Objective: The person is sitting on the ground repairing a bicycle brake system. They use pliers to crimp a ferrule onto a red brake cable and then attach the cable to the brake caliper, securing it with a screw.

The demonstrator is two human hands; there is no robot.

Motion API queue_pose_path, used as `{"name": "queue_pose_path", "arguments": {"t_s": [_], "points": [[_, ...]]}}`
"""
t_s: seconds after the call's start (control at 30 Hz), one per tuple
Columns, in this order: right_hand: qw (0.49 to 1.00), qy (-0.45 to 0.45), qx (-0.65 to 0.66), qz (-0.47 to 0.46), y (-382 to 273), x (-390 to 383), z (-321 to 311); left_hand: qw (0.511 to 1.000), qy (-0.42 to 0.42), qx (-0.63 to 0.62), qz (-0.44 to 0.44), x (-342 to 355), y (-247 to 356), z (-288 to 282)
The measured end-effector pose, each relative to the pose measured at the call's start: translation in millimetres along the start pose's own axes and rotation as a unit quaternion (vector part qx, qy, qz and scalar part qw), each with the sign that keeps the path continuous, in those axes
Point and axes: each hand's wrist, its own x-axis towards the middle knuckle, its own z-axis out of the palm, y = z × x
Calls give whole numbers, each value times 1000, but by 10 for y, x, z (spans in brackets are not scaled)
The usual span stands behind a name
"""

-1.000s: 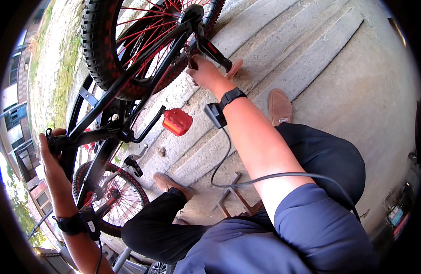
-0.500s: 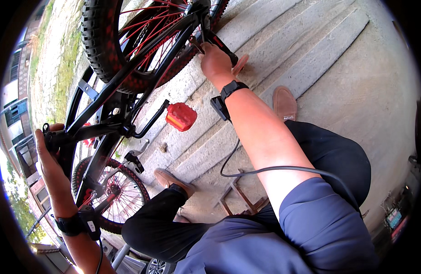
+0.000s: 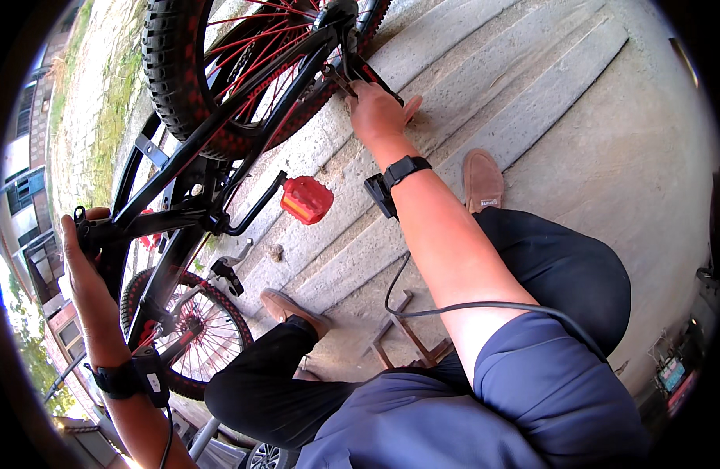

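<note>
My right hand point(image 3: 378, 116) is near the top middle of the frame. Its fingers are closed and pinching a small metal wrench point(image 3: 342, 80). The wrench pokes out past my fingertips, up and to the left, so its head sits outside my grip, right by the black bars at the back of the bicycle point(image 3: 168, 222). I cannot tell if the head is touching a nut there.

The bicycle fills the upper left and middle left of the frame. Its back tire point(image 3: 163, 78) is at the top, to the left of my right hand, with thin red spokes. The front wheel point(image 3: 191, 322) is lower down on the left.

My left hand point(image 3: 90, 277) is at the left edge, up against the end of a black bike tube. A finger shows behind the tube, but most are hidden, so I cannot tell how tight that hand is.

A red pedal point(image 3: 307, 200) sticks out in the middle left, below and to the left of my right hand, well apart from it. A brown metal stand point(image 3: 414, 338) lies on the ground near the bottom middle.
</note>
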Motion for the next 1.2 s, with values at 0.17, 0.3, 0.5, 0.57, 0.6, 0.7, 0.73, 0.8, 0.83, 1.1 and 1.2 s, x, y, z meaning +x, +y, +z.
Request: {"name": "queue_pose_path", "arguments": {"t_s": [0.17,0.3,0.5,0.57,0.6,0.7,0.73,0.8,0.83,1.1,1.2], "points": [[998,-40,10,37,-67,-56,-12,1000,12,1,-10,-29,-5,2],[983,-105,136,63,235,-123,201,1000,2,-2,0,26,10,7],[744,-240,546,303,-50,-253,71,1000,6,-11,-10,14,-39,-31],[695,-262,598,302,-67,-216,57,1000,24,-9,-6,-1,-15,28],[669,-273,623,301,-72,-200,46,1000,19,-6,-3,9,-17,18],[646,-291,644,289,-127,-166,-39,1000,15,3,0,11,-40,-22],[638,-295,651,286,-124,-150,-49,1000,21,4,0,2,-26,-5],[629,-299,659,283,-122,-127,-61,1000,25,1,0,0,-22,8],[625,-302,663,281,-128,-117,-67,1000,23,-3,-1,0,-23,7],[565,-289,716,291,-125,-86,-102,1000,17,12,1,16,-28,-17],[556,-283,720,303,-165,-65,-148,999,20,25,4,-6,-14,-4]]}}
